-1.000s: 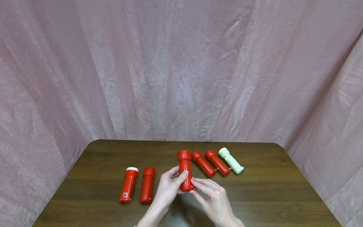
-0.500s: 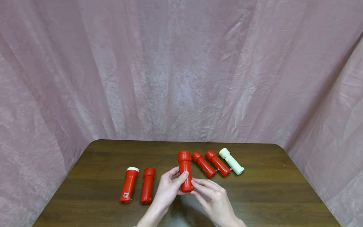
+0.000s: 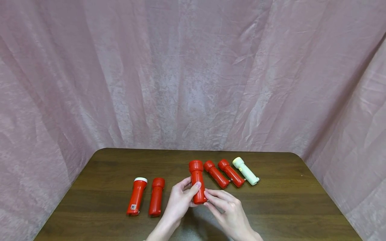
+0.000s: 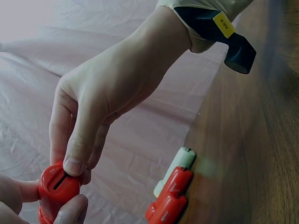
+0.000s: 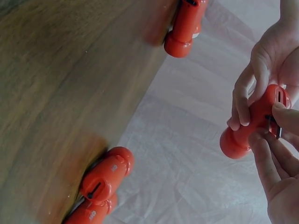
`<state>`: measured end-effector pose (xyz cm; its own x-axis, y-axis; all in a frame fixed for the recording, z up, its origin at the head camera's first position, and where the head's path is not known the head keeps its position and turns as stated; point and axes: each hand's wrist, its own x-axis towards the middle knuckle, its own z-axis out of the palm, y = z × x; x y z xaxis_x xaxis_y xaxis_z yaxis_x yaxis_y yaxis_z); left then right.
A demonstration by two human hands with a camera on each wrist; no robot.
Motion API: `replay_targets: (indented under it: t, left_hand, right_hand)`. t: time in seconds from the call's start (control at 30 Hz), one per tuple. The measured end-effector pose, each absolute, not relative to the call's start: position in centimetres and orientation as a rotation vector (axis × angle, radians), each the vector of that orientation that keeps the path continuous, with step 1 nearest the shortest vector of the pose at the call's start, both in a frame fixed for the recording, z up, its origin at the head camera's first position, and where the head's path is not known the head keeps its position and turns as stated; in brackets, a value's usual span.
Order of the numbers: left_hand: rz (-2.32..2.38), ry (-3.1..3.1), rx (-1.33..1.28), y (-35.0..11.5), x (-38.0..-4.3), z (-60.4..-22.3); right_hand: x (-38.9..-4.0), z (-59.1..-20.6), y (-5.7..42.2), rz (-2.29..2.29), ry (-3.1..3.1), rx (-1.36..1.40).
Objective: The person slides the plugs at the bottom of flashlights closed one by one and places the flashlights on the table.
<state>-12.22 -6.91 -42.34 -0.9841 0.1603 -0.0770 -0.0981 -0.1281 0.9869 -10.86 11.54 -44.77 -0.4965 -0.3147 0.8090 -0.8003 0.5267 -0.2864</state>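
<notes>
Held above the table is a red flashlight (image 3: 196,175), lens end pointing away. My left hand (image 3: 178,202) grips its barrel, thumb on top. My right hand (image 3: 230,211) works at the tail end from the right. In the right wrist view, the thumb and fingers of the right hand (image 5: 285,184) pinch a small dark piece with a metallic edge (image 5: 273,127) that sticks out beside the tail. It looks like a fold-out plug, partly covered by the fingertips. The left wrist view shows a dark slot in the tail of the flashlight (image 4: 60,184).
On the wooden table (image 3: 280,201), a white-rimmed red flashlight (image 3: 137,196) and another red flashlight (image 3: 156,197) lie to the left. Two red flashlights (image 3: 216,174) (image 3: 231,173) and a pale green one (image 3: 246,171) lie at the right back. Pink curtains (image 3: 193,73) surround the table.
Almost nothing differs. Both hands keep their hold on the flashlight, which has shifted very slightly to the right; the other flashlights lie where they were.
</notes>
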Motion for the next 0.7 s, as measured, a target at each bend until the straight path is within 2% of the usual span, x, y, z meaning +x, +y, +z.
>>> replay_targets:
  t: [0.7]
  left_hand:
    - [2.22, 2.014, 0.043, -6.66, -12.25, -42.44]
  right_hand:
    - [-11.02, -45.05, 10.95, 0.92, -2.013, 0.853]
